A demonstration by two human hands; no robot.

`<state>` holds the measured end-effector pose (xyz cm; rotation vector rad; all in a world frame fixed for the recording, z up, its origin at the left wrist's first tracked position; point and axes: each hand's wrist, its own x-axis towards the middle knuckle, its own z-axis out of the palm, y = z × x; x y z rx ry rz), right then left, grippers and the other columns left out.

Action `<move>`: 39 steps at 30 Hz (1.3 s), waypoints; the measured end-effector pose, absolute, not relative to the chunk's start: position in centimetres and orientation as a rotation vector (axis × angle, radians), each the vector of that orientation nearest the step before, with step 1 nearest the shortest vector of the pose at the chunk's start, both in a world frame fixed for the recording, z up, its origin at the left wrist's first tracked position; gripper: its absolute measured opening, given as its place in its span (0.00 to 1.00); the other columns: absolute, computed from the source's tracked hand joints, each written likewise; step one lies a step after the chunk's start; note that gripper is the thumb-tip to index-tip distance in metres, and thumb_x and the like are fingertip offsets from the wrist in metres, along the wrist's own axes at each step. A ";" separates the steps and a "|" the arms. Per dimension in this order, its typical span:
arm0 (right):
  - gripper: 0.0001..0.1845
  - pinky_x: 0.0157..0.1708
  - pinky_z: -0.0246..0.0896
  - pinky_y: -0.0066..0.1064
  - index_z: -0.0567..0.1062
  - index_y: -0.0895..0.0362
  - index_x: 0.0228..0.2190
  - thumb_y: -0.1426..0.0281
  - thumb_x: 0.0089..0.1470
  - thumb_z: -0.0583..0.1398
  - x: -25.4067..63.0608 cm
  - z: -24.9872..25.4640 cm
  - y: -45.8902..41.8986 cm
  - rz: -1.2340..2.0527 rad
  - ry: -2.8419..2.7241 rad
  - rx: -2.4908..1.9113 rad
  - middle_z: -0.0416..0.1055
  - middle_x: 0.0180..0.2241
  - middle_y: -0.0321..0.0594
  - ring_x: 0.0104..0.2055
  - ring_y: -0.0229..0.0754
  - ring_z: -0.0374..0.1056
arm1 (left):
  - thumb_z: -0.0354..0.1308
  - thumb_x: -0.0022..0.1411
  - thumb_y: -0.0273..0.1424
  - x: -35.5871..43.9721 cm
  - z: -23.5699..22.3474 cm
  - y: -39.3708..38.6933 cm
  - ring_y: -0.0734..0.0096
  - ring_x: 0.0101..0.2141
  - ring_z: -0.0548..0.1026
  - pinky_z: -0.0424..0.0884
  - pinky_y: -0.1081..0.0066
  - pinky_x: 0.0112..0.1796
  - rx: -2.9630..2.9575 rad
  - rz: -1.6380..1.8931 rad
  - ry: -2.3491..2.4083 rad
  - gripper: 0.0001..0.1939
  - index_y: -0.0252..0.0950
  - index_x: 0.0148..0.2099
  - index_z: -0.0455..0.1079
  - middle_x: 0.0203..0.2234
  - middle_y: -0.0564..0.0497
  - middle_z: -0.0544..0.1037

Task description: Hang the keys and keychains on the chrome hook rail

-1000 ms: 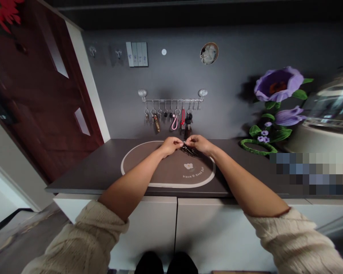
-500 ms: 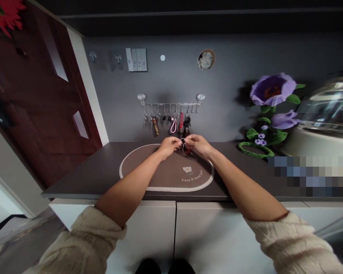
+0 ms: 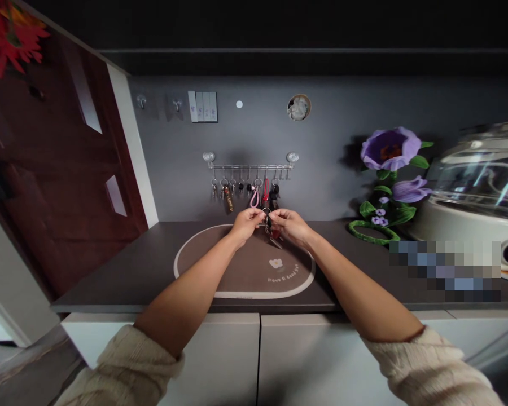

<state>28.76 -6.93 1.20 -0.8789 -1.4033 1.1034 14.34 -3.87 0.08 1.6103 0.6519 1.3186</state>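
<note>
Between my two hands hangs a bunch of keys (image 3: 268, 223) on a metal ring, with a dark red piece among them. My left hand (image 3: 248, 224) pinches the ring from the left with thumb and fingers. From the right, my right hand (image 3: 291, 224) pinches the same ring. Both hands are above the oval brown mat (image 3: 232, 268), which has a flower and lettering. Just behind them, a clear hook rail (image 3: 249, 167) on the wall carries several key sets, including a brown tag (image 3: 228, 199), a pink loop (image 3: 254, 197) and a red strap (image 3: 266, 192).
To the right stand purple fabric flowers (image 3: 392, 149) with a green ring base, beside a white appliance with a clear dome (image 3: 469, 175). A dark shelf (image 3: 254, 34) overhangs the counter (image 3: 122, 265). At left is a dark red door (image 3: 68, 169). Light cabinet doors (image 3: 220, 349) are below.
The view has tilted up slightly, so the scene sits lower in the picture. Both hands keep their pinch on the key ring, and the keys now hang more plainly between them.
</note>
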 end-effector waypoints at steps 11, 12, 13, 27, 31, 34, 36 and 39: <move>0.11 0.27 0.50 0.23 0.64 0.59 0.23 0.63 0.42 0.58 28.1 1.9 -7.0 0.729 -1.511 -0.827 0.59 0.21 0.30 0.24 0.30 0.54 | 0.56 0.45 0.40 14.4 0.4 -3.9 0.77 0.26 0.66 0.61 0.77 0.25 1.624 1.378 0.625 0.17 0.33 0.34 0.67 0.25 0.51 0.70; 0.11 0.28 0.50 0.23 0.64 0.58 0.23 0.63 0.42 0.58 28.1 2.0 -7.0 0.708 -1.508 -0.820 0.58 0.21 0.30 0.24 0.30 0.54 | 0.56 0.45 0.39 14.5 0.4 -3.9 0.77 0.26 0.67 0.61 0.77 0.25 1.615 1.383 0.626 0.17 0.33 0.35 0.67 0.25 0.51 0.70; 0.11 0.28 0.50 0.23 0.64 0.58 0.23 0.63 0.42 0.57 28.1 2.1 -7.0 0.691 -1.501 -0.814 0.58 0.21 0.30 0.24 0.30 0.54 | 0.56 0.45 0.39 14.5 0.3 -3.8 0.77 0.27 0.67 0.61 0.77 0.25 1.607 1.386 0.628 0.17 0.33 0.36 0.67 0.26 0.51 0.70; 0.11 0.32 0.61 0.32 0.61 0.56 0.25 0.64 0.42 0.58 29.7 4.2 -6.6 0.946 -1.208 -0.724 0.58 0.21 0.30 0.30 0.35 0.64 | 0.57 0.43 0.39 14.9 -1.0 -3.1 0.80 0.22 0.66 0.58 0.78 0.21 1.498 1.352 0.686 0.16 0.31 0.32 0.67 0.24 0.51 0.70; 0.06 0.31 0.63 0.33 0.61 0.56 0.25 0.69 0.46 0.55 30.2 5.5 -5.9 0.928 -1.133 -0.755 0.57 0.19 0.29 0.29 0.36 0.66 | 0.57 0.44 0.39 14.9 -1.0 -3.1 0.80 0.22 0.66 0.58 0.79 0.21 1.523 1.343 0.686 0.16 0.31 0.32 0.67 0.23 0.51 0.70; 0.03 0.30 0.65 0.34 0.60 0.57 0.24 0.73 0.49 0.52 30.5 6.4 -5.0 0.902 -1.084 -0.788 0.59 0.20 0.31 0.27 0.35 0.66 | 0.57 0.44 0.39 14.9 -1.1 -3.1 0.80 0.22 0.65 0.58 0.79 0.21 1.522 1.341 0.684 0.16 0.31 0.32 0.67 0.23 0.50 0.70; 0.04 0.29 0.65 0.33 0.60 0.57 0.24 0.74 0.49 0.51 30.7 7.0 -4.4 0.884 -1.059 -0.796 0.61 0.21 0.32 0.26 0.34 0.66 | 0.57 0.44 0.40 14.9 -1.2 -3.1 0.80 0.22 0.65 0.58 0.79 0.21 1.518 1.334 0.680 0.17 0.31 0.32 0.67 0.23 0.50 0.70; 0.04 0.28 0.66 0.33 0.60 0.58 0.25 0.76 0.49 0.50 30.9 7.7 -3.5 0.870 -1.038 -0.806 0.64 0.23 0.34 0.25 0.33 0.66 | 0.57 0.43 0.40 15.0 -1.3 -3.2 0.80 0.22 0.65 0.58 0.79 0.21 1.514 1.328 0.671 0.17 0.31 0.32 0.67 0.23 0.51 0.70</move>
